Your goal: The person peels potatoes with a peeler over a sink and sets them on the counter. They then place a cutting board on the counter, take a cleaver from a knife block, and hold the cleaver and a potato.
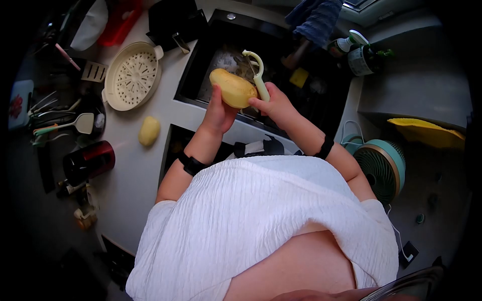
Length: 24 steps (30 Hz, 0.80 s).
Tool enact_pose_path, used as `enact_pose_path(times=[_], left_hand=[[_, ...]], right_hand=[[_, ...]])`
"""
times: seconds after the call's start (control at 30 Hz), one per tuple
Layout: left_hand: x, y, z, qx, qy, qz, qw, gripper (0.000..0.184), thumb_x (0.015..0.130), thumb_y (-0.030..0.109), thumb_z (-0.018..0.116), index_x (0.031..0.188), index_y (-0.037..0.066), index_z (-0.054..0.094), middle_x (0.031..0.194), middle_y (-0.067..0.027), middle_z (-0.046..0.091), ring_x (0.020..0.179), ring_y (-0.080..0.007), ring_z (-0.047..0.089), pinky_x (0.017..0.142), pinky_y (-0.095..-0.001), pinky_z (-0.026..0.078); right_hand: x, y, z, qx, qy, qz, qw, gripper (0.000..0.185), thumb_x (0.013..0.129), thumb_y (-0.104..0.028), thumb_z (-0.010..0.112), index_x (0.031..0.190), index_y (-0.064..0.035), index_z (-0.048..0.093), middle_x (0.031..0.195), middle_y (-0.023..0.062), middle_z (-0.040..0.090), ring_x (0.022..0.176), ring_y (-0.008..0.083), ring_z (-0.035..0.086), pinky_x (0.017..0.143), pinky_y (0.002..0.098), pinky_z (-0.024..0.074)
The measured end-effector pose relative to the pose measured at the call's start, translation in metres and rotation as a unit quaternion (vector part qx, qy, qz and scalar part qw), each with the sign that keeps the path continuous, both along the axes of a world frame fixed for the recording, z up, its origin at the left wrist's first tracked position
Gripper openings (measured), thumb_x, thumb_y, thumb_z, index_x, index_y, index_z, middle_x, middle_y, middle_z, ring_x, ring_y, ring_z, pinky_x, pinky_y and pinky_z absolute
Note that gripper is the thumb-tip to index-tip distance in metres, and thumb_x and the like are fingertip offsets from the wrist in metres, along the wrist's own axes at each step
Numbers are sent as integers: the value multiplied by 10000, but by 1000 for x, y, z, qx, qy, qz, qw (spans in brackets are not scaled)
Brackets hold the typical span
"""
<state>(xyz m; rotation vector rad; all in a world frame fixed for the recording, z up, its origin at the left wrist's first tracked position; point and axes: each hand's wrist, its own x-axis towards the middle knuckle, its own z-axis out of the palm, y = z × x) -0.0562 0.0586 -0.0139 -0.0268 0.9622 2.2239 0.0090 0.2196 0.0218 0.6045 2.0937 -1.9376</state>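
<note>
Over the dark sink [183, 83], my left hand [221, 111] is closed round the lower left side of a peeled, yellow potato [233, 89]. My right hand [275, 103] grips a pale green peeler [260, 84] by its handle, and its thumb lies at the right end of the potato. The peeler's curved head points up, just above and to the right of the potato. Peelings and something shiny lie in the sink below, partly hidden. A second yellow potato [149, 131] rests on the light counter [128, 173] to the left.
A cream steamer basket [131, 75] stands on the counter at the upper left, near utensils and a dark red container [90, 161]. A yellow sponge [298, 78] is in the sink area. Bottles [360, 60] stand at the upper right; a green fan [380, 168] is at the right.
</note>
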Motion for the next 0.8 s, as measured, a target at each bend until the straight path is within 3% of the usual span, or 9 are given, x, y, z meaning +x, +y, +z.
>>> enact_pose_path(times=[0.03, 0.17, 0.27, 0.37, 0.6, 0.8], left_hand=[[0, -2, 4, 16, -29, -9, 999, 808, 873, 728, 358, 1383, 102, 388, 1334, -126, 498, 1249, -300, 485, 1038, -455, 394], [-5, -8, 24, 34, -112, -18, 993, 778, 909, 710, 223, 1361, 108, 422, 1303, -141, 529, 1212, -313, 518, 1003, -451, 425], [-8, -14, 18, 26, -133, -30, 990, 775, 911, 708, 212, 1359, 113, 427, 1299, -137, 537, 1185, -313, 539, 983, -437, 438], [-3, -16, 27, 26, -145, -46, 988, 768, 912, 704, 226, 1338, 100, 435, 1267, -126, 548, 1142, -292, 560, 960, -439, 452], [2, -25, 21, 1, -141, -85, 986, 782, 890, 721, 296, 1313, 83, 456, 1228, -103, 563, 1138, -263, 558, 960, -423, 450], [11, -30, 22, -27, -200, -119, 972, 709, 885, 712, 325, 1298, 157, 481, 1225, -85, 562, 1136, -250, 545, 959, -421, 438]], right_hand=[[1, 0, 4, 75, 12, 18, 997, 409, 818, -310, 725, 1068, -40, 546, 818, 68, 592, 698, 136, 572, 570, 283, 459], [10, 6, 31, 165, 65, 57, 982, 290, 911, -331, 588, 1005, -57, 583, 827, 107, 619, 732, 232, 609, 630, 344, 480], [17, 12, 42, 279, 139, 166, 936, 218, 944, -280, 521, 983, -80, 602, 849, 114, 621, 782, 301, 605, 697, 372, 479], [20, 10, 43, 398, 191, 260, 859, 236, 925, -315, 555, 988, -93, 605, 842, 94, 624, 785, 297, 611, 685, 388, 486], [16, 5, 45, 453, 238, 313, 800, 239, 898, -371, 578, 989, -152, 613, 806, 57, 615, 755, 276, 619, 647, 385, 500], [-5, 19, 25, 477, 299, 323, 761, 262, 854, -427, 598, 966, -190, 612, 784, 37, 608, 726, 258, 621, 626, 374, 500]])
